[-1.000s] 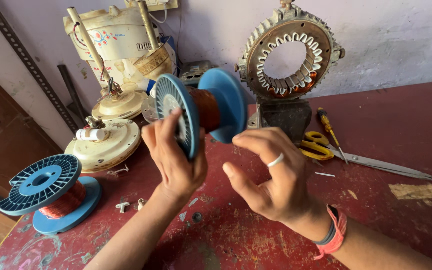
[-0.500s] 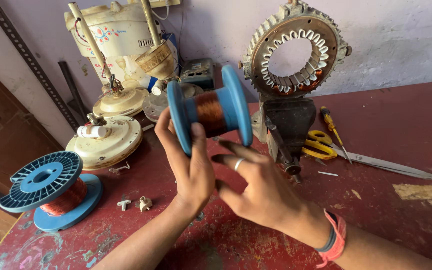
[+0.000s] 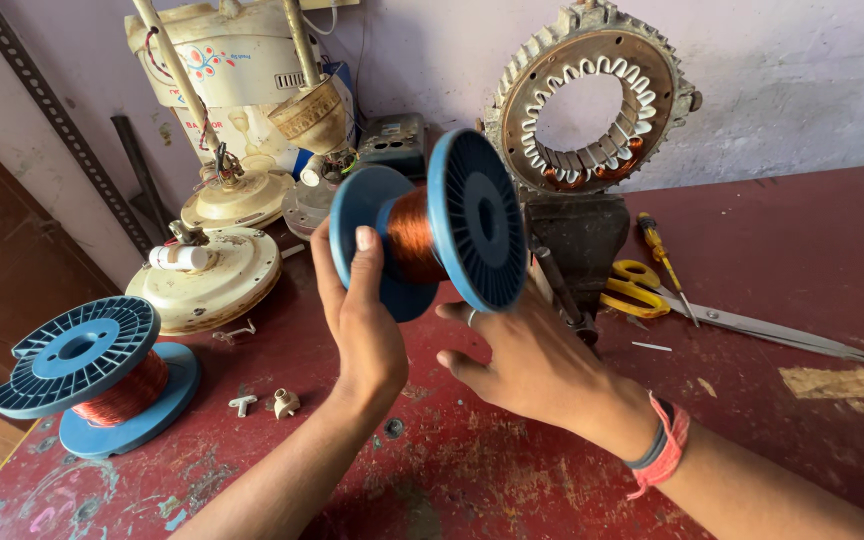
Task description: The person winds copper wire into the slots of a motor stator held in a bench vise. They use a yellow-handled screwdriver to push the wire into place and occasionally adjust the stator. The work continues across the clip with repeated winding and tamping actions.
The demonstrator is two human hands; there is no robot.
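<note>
Both hands are holding a blue spool of copper wire [image 3: 432, 235] above the worktop [image 3: 772, 400]. The left hand [image 3: 362, 320] is gripping its rear flange, the right hand [image 3: 522, 355] supporting from below, fingers curled beneath the front flange; the spool's axis is running roughly level, left to right.

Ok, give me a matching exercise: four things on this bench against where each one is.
Things:
1. held spool
2. second spool
3. scissors
4. stator ring

Places:
a. clamped upright by the back wall
b. flat on the red table, right of the vise
c. raised between both hands
d. standing on its flange at the table's left edge

Pairs: 1-c, 2-d, 3-b, 4-a
</note>
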